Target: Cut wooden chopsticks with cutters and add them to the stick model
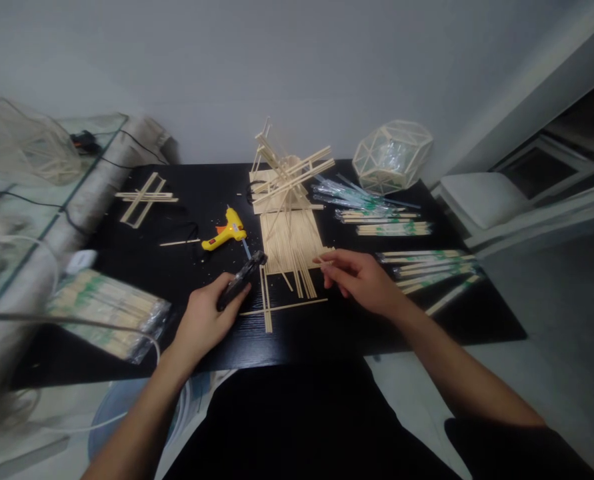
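Note:
My left hand (207, 313) is wrapped around a black hand tool (241, 280), tilted up to the right; its exact kind is blurred. Over the near right corner of a stack of thin wooden sticks (291, 233), my right hand (357, 277) pinches a thin wooden stick (319, 261), mostly hidden by the fingers. Several loose sticks fan out toward me from the stack. Just below the tool, a few sticks (267, 307) lie across a longer single stick (297, 305). A yellow glue gun (224, 231) rests on its side beyond my left hand.
Behind the stack stands a tangled stick structure (291, 177). Packaged sticks lie at right (431, 267) and at left (109, 310) on the black table (317, 340). A polyhedral stick frame (393, 157) sits at the back right. Crossed sticks (144, 199) lie back left.

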Demonstrator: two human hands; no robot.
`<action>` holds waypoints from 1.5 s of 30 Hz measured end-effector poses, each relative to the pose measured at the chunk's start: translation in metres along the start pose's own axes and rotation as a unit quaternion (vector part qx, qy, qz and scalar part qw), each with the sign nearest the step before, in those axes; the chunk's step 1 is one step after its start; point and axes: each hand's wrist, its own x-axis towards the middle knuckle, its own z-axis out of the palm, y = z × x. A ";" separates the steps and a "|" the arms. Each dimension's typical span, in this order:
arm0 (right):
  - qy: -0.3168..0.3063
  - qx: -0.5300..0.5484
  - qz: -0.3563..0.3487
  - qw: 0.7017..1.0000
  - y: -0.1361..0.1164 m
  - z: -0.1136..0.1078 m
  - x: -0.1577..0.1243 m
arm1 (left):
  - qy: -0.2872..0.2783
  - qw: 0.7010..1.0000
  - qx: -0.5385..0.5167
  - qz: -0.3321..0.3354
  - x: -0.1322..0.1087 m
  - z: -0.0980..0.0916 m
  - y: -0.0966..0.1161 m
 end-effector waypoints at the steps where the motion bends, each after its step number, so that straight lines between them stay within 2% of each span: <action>1: -0.001 0.012 -0.005 1.000 -0.001 0.003 -0.001 | -0.002 1.000 -0.002 0.000 0.001 0.001 0.004; 7: -0.003 0.042 -0.033 0.999 -0.003 0.017 -0.003 | -0.034 0.999 -0.016 0.004 0.006 0.007 0.027; 17: 0.061 0.075 -0.097 0.990 -0.017 0.042 -0.002 | -0.017 0.999 -0.041 0.027 0.011 0.018 0.051; 28: 0.066 0.028 -0.097 0.993 -0.021 0.042 0.001 | -0.016 0.999 -0.039 0.033 0.008 0.021 0.050; 45: 0.067 0.024 -0.095 0.993 -0.022 0.044 0.000 | -0.022 0.998 -0.037 0.040 0.008 0.020 0.052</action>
